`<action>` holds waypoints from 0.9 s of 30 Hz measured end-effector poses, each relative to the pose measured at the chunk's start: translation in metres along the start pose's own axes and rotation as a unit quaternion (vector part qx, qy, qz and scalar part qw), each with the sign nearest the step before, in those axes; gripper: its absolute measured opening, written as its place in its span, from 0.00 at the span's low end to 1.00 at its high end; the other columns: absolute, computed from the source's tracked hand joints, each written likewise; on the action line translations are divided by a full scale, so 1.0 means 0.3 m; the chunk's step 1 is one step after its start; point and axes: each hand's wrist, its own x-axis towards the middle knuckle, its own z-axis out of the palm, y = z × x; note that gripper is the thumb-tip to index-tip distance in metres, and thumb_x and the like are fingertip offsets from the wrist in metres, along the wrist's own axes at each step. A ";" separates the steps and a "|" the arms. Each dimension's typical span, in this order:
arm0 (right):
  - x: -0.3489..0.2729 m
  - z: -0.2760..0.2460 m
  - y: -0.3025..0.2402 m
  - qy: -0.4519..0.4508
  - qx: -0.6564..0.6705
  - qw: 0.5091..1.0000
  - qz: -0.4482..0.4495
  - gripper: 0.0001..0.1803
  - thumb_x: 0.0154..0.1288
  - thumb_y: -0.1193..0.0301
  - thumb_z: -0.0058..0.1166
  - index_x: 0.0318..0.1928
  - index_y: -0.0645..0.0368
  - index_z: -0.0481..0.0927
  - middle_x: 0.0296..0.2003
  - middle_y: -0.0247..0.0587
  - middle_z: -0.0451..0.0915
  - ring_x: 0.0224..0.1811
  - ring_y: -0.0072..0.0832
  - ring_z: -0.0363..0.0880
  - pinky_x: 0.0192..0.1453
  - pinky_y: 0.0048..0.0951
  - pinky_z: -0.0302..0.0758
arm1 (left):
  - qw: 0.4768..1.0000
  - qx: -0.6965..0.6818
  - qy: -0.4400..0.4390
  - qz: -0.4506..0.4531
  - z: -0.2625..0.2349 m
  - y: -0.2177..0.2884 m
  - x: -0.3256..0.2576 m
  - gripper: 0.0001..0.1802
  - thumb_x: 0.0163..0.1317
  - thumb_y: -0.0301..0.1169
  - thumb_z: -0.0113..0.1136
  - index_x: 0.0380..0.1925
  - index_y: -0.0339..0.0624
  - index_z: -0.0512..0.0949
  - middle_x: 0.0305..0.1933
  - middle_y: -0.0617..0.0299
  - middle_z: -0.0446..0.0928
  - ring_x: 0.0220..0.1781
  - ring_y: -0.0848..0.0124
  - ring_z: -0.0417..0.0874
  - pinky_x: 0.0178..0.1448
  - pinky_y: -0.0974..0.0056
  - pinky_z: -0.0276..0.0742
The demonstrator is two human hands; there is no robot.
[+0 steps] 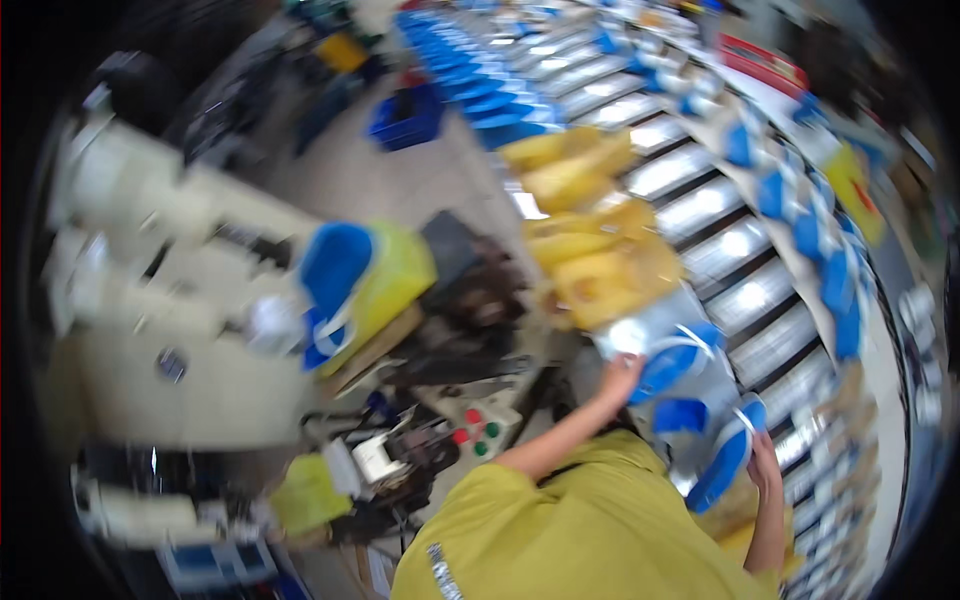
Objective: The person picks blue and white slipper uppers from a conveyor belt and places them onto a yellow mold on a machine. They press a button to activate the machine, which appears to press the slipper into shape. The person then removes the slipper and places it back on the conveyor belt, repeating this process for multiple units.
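Observation:
The picture is smeared by motion. Neither my left hand nor my right hand shows in it. Just in front of me a person in a yellow shirt point(580, 530) leans toward a roller conveyor point(700, 215). That person's left hand point(620, 375) touches a blue and white shoe-like piece point(672, 362). The person's right hand point(765, 462) is on another blue piece point(728, 462). A third blue piece point(680, 415) lies between the two.
Yellow pieces point(590, 255) lie in a heap on the conveyor's near side, and blue ones point(810, 235) line its far side. At left stand a yellow bin holding a blue piece point(365, 275), a beige machine point(150, 330), a button box point(478, 428) and a blue crate point(405, 118).

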 end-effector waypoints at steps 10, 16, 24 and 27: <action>-0.009 0.003 -0.203 0.161 -0.677 0.704 0.145 0.37 0.58 0.46 0.63 0.57 0.61 0.70 0.48 0.58 0.78 0.53 0.52 0.79 0.55 0.48 0.75 | 0.952 -0.074 -0.275 -0.113 0.003 0.206 0.126 0.48 0.63 0.68 0.49 0.64 0.33 0.70 0.60 0.48 0.77 0.57 0.63 0.80 0.62 0.62 0.73; 0.016 0.365 -0.309 0.170 -0.713 0.625 -0.268 0.25 0.56 0.64 0.64 0.54 0.58 0.75 0.45 0.47 0.78 0.46 0.45 0.80 0.50 0.43 0.77 | 0.937 -0.133 -0.292 -0.141 0.010 0.180 0.121 0.45 0.65 0.67 0.48 0.69 0.42 0.66 0.61 0.51 0.77 0.54 0.65 0.82 0.59 0.62 0.76; 0.217 0.499 -0.036 -0.067 -0.747 0.645 -0.146 0.21 0.57 0.67 0.64 0.50 0.59 0.75 0.39 0.53 0.81 0.44 0.50 0.81 0.45 0.47 0.77 | 0.900 -0.302 -0.282 -0.137 -0.155 0.237 -0.163 0.45 0.63 0.71 0.46 0.59 0.39 0.74 0.44 0.53 0.82 0.37 0.64 0.85 0.40 0.61 0.83; 0.280 0.515 -0.183 0.023 -0.669 0.720 -0.186 0.14 0.64 0.67 0.57 0.49 0.56 0.76 0.35 0.57 0.82 0.40 0.53 0.82 0.42 0.48 0.77 | 0.887 -0.355 -0.284 -0.083 -0.260 0.244 -0.310 0.45 0.65 0.70 0.43 0.59 0.37 0.72 0.44 0.50 0.82 0.37 0.62 0.86 0.40 0.60 0.83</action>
